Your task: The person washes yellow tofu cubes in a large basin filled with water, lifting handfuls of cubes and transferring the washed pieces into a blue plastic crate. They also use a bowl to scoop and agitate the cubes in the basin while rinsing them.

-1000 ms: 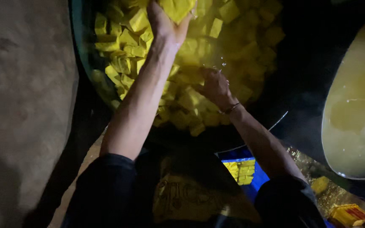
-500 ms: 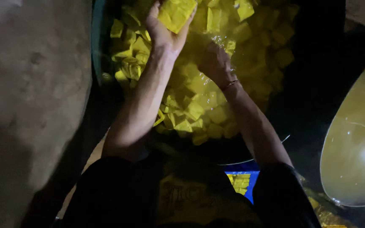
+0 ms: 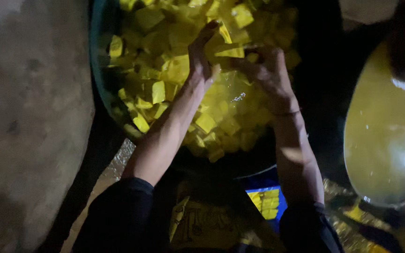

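Note:
A big dark-rimmed tub (image 3: pixel 100 89) holds water and several floating yellow cubes (image 3: pixel 158 91). Both of my bare forearms reach into it from below. My left hand (image 3: pixel 201 61) is raised edge-on over the tub, fingers straight and together, touching a yellow cube (image 3: pixel 228 49) that lies between the two hands. My right hand (image 3: pixel 266 70) faces it from the right, fingers curled round the same cube. Wet glints show on the water beneath the hands.
A rough grey stone or concrete surface (image 3: pixel 24 117) fills the left side. At right stands a large round vessel (image 3: pixel 385 136) with pale yellowish liquid and a bright reflection. A blue packet with yellow print (image 3: pixel 268 201) lies by my lap.
My view has moved closer to the tub. My left hand came down from the far rim toward the middle, and my right hand rose from among the cubes to meet it around one cube.

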